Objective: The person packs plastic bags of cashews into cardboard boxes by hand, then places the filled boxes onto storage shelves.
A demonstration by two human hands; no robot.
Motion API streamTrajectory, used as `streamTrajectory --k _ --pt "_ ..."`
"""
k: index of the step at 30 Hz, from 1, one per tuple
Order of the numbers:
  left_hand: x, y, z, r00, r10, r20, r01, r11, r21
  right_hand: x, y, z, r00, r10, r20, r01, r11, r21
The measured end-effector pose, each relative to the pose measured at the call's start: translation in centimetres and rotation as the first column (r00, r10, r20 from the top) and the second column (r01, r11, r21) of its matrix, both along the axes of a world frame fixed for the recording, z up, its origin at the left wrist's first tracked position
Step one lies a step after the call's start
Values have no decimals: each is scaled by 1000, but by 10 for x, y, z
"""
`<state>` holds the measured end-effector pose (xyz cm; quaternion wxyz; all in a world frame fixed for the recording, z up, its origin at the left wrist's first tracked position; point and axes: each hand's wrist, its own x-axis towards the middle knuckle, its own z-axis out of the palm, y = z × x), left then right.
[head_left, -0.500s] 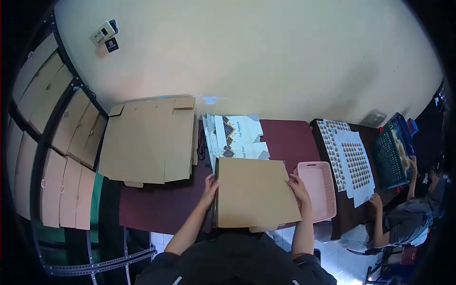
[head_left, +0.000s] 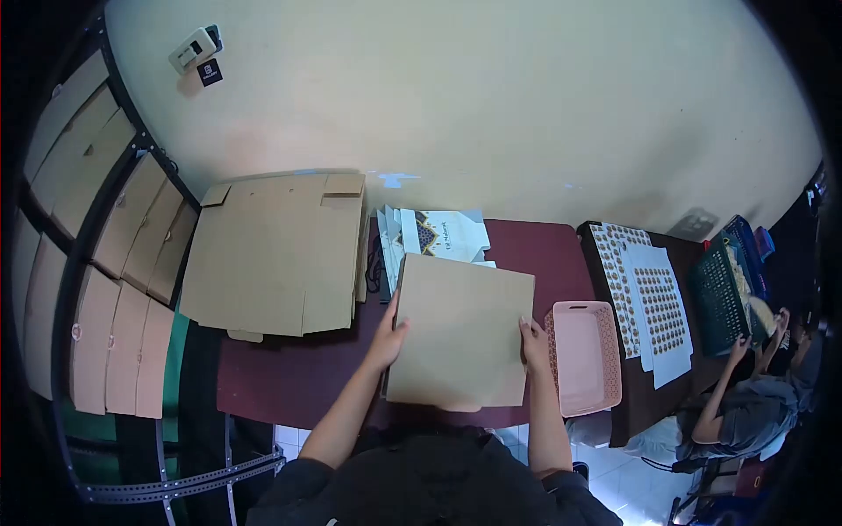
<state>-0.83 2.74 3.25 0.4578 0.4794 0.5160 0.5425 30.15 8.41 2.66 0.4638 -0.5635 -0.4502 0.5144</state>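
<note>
A flat, square brown cardboard box (head_left: pixel 460 333) is held up over the front of the maroon table (head_left: pixel 289 377), slightly tilted. My left hand (head_left: pixel 387 337) grips its left edge, and my right hand (head_left: pixel 533 344) holds the right edge with the thumb on top. Just behind the box lie white printed cartons (head_left: pixel 452 232), partly covered by it. To the left rests a stack of large flattened cardboard (head_left: pixel 272 254). Close to my right hand sits an open pink basket (head_left: pixel 583 359).
Cardboard boxes fill a metal rack (head_left: pixel 74 232) on the left. On the dark table at right lie sticker sheets (head_left: pixel 662 307) and a green basket (head_left: pixel 721 294). Another person (head_left: pixel 754 408) sits there, hands near the basket.
The box has moved up and slightly left and turned a little, with both my hands still on it. The other person's hand has moved from the sheets to the green basket.
</note>
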Motion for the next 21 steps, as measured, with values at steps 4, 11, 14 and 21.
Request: streamTrajectory --k 4,11,14,21 --pt "-27 18 -40 1000 17 15 -16 999 -38 -23 20 -35 945 -292 -145 300 954 33" --pt "-7 -62 -36 966 25 -259 -53 993 -102 -34 -33 3 851 -292 436 139 927 349" --pt "-15 -76 -57 919 -77 -387 49 996 -80 -50 -79 -4 857 120 501 -301 906 297" --pt "-13 -76 -60 946 -91 -311 54 991 -126 -67 -114 -2 293 229 928 -779 621 92"
